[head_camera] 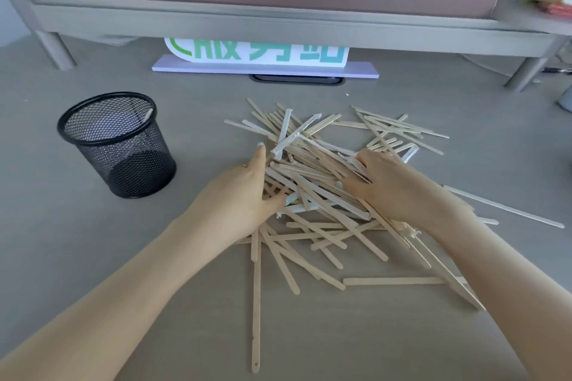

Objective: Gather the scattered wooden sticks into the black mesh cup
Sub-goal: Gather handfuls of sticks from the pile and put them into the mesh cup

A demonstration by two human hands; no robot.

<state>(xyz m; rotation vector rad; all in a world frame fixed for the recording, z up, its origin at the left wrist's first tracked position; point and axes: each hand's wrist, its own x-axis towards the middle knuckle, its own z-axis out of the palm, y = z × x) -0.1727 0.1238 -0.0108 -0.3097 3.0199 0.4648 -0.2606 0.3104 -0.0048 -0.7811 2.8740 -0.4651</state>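
A loose heap of pale wooden sticks [322, 170] lies on the grey desk, spreading right and toward me. One long stick [256, 303] points at the near edge. My left hand [247, 185] presses the heap's left side with straight fingers, its thumb tucked among the sticks. On the right side of the heap, my right hand [393, 185] has its fingers curled into a bunch of sticks with the thumb on top. The black mesh cup [117, 145] stands upright, well left of the heap, and one pale stick leans inside it.
A grey shelf riser [278, 22] on round legs spans the back of the desk. Under it stands a white sign with green characters [257, 54] on a lilac base. A dark slot [297, 79] sits in the desk behind the heap. Blurred items are at the top right.
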